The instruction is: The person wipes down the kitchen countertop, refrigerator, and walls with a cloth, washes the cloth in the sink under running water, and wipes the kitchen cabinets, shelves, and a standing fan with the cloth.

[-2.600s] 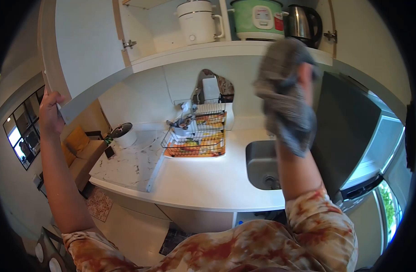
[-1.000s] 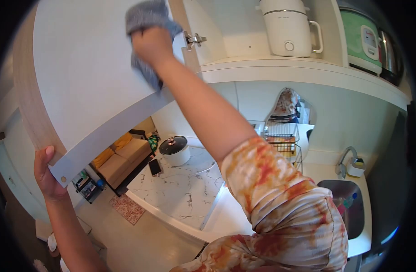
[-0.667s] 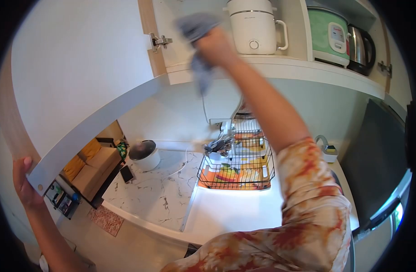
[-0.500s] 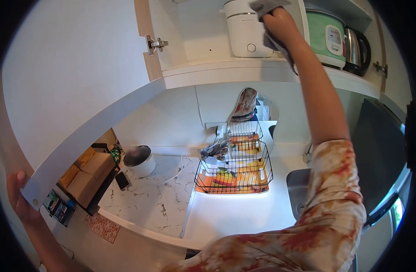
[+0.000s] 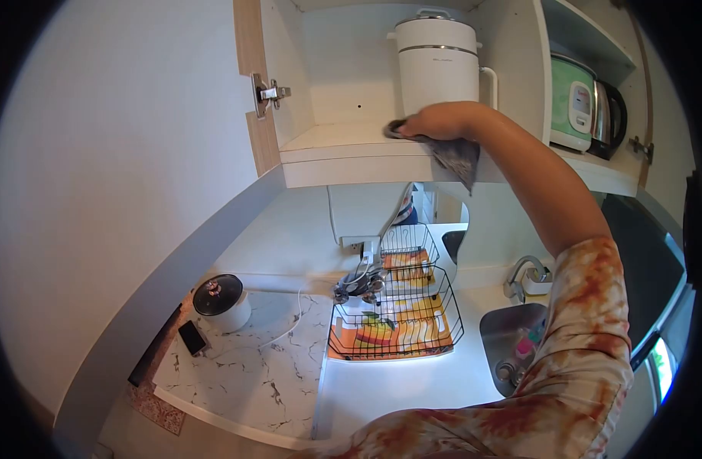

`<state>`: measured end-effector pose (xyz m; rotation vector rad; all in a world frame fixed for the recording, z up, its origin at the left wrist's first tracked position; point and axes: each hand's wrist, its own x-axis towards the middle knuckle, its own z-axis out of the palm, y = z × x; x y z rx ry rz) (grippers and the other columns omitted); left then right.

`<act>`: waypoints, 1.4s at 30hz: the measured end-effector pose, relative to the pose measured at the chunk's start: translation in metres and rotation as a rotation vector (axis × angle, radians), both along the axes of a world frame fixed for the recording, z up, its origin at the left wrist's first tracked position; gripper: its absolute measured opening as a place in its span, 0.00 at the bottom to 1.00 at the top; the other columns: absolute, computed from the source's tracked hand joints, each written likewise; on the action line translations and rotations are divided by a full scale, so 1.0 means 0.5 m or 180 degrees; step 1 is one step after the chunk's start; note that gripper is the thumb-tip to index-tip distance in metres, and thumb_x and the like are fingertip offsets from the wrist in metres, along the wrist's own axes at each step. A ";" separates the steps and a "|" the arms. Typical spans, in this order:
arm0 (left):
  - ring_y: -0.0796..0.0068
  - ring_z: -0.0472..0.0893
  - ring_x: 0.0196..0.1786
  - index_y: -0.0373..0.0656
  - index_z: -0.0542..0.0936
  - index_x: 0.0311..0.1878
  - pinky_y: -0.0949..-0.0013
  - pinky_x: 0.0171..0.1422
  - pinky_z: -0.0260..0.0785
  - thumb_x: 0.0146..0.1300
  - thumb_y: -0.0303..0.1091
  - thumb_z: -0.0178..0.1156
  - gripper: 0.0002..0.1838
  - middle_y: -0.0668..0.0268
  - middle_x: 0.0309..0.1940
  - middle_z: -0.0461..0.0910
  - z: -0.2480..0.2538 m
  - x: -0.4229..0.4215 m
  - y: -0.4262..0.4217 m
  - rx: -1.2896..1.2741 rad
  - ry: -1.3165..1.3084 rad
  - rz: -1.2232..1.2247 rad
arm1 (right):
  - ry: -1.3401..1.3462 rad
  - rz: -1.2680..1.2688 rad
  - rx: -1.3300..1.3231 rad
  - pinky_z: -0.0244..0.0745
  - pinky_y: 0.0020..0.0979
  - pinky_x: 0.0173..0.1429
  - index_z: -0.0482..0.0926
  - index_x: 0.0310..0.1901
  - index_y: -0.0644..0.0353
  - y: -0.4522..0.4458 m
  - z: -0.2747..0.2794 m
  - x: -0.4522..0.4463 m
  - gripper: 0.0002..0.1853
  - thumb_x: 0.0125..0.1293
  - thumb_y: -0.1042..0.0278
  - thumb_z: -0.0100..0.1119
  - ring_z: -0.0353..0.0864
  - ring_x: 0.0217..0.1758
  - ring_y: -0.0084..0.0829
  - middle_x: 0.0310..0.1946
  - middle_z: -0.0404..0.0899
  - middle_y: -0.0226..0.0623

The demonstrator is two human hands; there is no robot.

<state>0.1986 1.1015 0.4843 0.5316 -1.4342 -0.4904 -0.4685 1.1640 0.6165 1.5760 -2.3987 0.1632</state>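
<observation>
My right hand (image 5: pixel 443 121) is closed on a dark grey cloth (image 5: pixel 456 161) at the front of the open upper cabinet's shelf (image 5: pixel 328 138). Part of the cloth hangs over the shelf's front edge. Just behind the hand stands a tall white electric pot (image 5: pixel 439 73) with a lid and a side handle; my hand and wrist cover its base. My left hand is out of view. On the left, the white cabinet door (image 5: pixel 129 153) stands wide open on its metal hinge.
A green rice cooker (image 5: pixel 571 99) and a kettle (image 5: pixel 607 115) share the right compartment. Below are a black wire dish rack (image 5: pixel 397 355), a sink (image 5: pixel 492 329) with a faucet (image 5: pixel 519 275), a lidded white pot (image 5: pixel 230 312) and a phone (image 5: pixel 191 337) on the marbled counter.
My right hand has come down with the cloth from the white pot's upper side to the shelf front. My left hand, earlier at the door's edge, has left the view. The camera view has shifted.
</observation>
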 end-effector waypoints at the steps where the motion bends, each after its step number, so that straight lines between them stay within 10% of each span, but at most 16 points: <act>1: 0.83 0.72 0.34 0.44 0.72 0.36 0.73 0.40 0.67 0.70 0.34 0.53 0.06 0.74 0.29 0.68 0.003 0.004 0.000 0.0064 0.0000 0.0061 | -0.0112 0.0089 0.0233 0.66 0.39 0.60 0.81 0.49 0.65 -0.041 0.009 -0.004 0.29 0.66 0.43 0.48 0.77 0.54 0.47 0.52 0.78 0.52; 18: 0.82 0.73 0.38 0.43 0.72 0.38 0.71 0.44 0.67 0.70 0.35 0.52 0.06 0.72 0.31 0.69 -0.013 0.047 0.009 0.0345 -0.0016 0.0622 | 0.0345 -0.0868 0.1539 0.73 0.49 0.50 0.78 0.53 0.65 -0.450 0.065 -0.073 0.23 0.67 0.55 0.48 0.77 0.54 0.44 0.54 0.76 0.48; 26: 0.81 0.73 0.39 0.43 0.72 0.39 0.70 0.45 0.67 0.70 0.35 0.52 0.06 0.71 0.32 0.70 -0.023 0.037 -0.007 0.0430 -0.0039 0.0644 | 0.2391 0.1575 0.1214 0.71 0.45 0.51 0.82 0.44 0.63 -0.602 0.021 -0.164 0.18 0.67 0.59 0.47 0.80 0.43 0.50 0.44 0.81 0.53; 32: 0.81 0.74 0.40 0.43 0.72 0.40 0.70 0.46 0.68 0.70 0.35 0.52 0.07 0.70 0.33 0.70 -0.026 0.036 0.001 0.0387 -0.0039 0.0491 | 0.0621 0.1289 0.0120 0.67 0.44 0.56 0.81 0.42 0.67 -0.519 0.002 -0.113 0.25 0.68 0.50 0.45 0.77 0.49 0.52 0.44 0.79 0.56; 42: 0.80 0.74 0.42 0.42 0.72 0.41 0.69 0.48 0.68 0.70 0.35 0.52 0.07 0.69 0.34 0.71 -0.020 0.001 -0.034 0.0036 -0.0015 -0.0515 | 0.0298 0.1739 0.0056 0.66 0.41 0.58 0.76 0.53 0.57 -0.236 -0.010 0.076 0.21 0.69 0.51 0.46 0.76 0.52 0.47 0.47 0.79 0.51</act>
